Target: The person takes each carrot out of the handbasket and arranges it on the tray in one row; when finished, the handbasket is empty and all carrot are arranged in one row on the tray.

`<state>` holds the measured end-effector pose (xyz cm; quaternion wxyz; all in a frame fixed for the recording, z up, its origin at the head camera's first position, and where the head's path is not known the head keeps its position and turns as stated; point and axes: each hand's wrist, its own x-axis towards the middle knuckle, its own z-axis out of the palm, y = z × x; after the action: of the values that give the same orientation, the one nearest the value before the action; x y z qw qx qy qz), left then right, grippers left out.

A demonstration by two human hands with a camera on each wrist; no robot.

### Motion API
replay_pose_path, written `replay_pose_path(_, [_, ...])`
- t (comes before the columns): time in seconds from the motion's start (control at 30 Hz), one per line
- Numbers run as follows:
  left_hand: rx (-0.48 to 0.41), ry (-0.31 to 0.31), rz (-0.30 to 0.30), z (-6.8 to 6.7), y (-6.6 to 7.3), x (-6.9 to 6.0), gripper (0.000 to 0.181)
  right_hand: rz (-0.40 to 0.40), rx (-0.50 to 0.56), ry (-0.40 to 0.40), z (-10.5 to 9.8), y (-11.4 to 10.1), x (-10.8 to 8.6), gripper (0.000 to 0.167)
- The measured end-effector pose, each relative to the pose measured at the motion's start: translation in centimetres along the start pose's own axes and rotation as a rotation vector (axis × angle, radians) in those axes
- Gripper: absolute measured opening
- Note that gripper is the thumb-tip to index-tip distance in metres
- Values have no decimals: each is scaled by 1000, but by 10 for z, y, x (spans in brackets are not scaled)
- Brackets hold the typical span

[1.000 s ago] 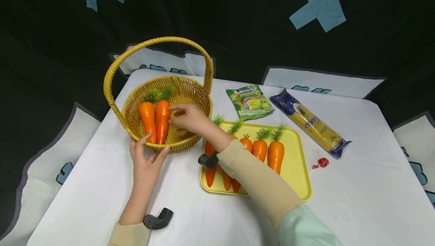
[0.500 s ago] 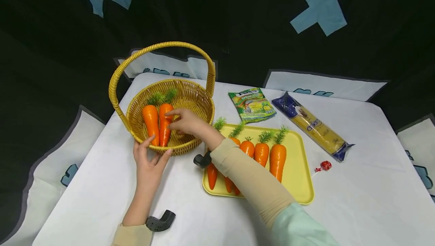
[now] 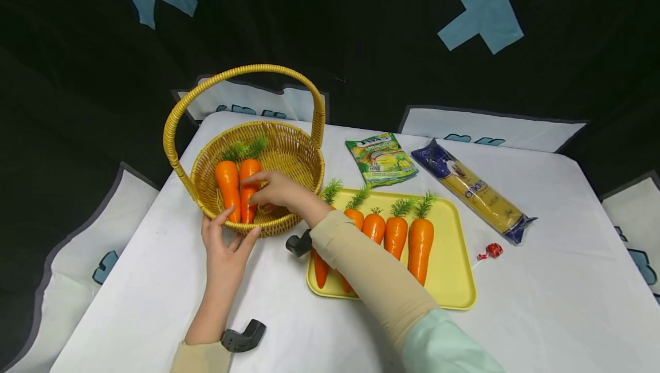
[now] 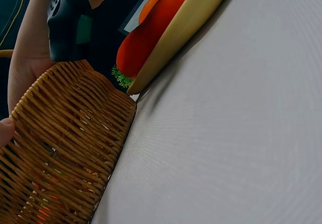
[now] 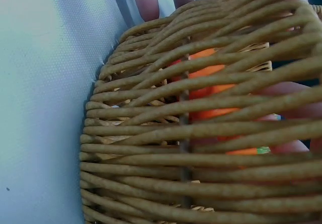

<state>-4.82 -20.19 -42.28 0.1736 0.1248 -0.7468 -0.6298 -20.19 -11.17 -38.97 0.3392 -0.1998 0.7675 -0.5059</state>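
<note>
In the basket [image 3: 295, 155], the right carrot [image 3: 250, 167] points at the near rim, right grip [image 3: 281, 191] on its right side, can't tell if pinching; left grip [image 3: 225, 251]'s holding that rim.

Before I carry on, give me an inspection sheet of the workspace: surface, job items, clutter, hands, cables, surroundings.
Surface: white tabletop, lying flat under everything.
Job items: two carrots lie side by side in the wicker basket; five more carrots are on the yellow tray, some partly hidden by the right sleeve.
Clutter: green packet, blue-and-yellow packet and red lollipop, all off the tray.
Hands: left hand holds the basket's near rim; right hand is inside, fingers at the right-hand carrot; whether it grips is unclear.
Cables: nothing seen on the tabletop.
Surroundings: dark cloth with pale blue shapes behind the table.
</note>
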Motion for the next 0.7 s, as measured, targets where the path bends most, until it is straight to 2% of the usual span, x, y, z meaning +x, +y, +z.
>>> replay_pose_path(0.13, [11,5,-2,-1,-16,5,63,15,30,-26,1,0,2,44])
replay_pose_path(0.23, [12,7,-1,-1,-21,6,64,26,33,-36,2,0,3,43])
replay_pose_path(0.4, [3,14,13,-1,-22,6,63,26,20,-43,3,0,4,41])
replay_pose_path(0.7, [18,2,16,-2,-17,4,60,20,-19,-109,4,-1,3,37])
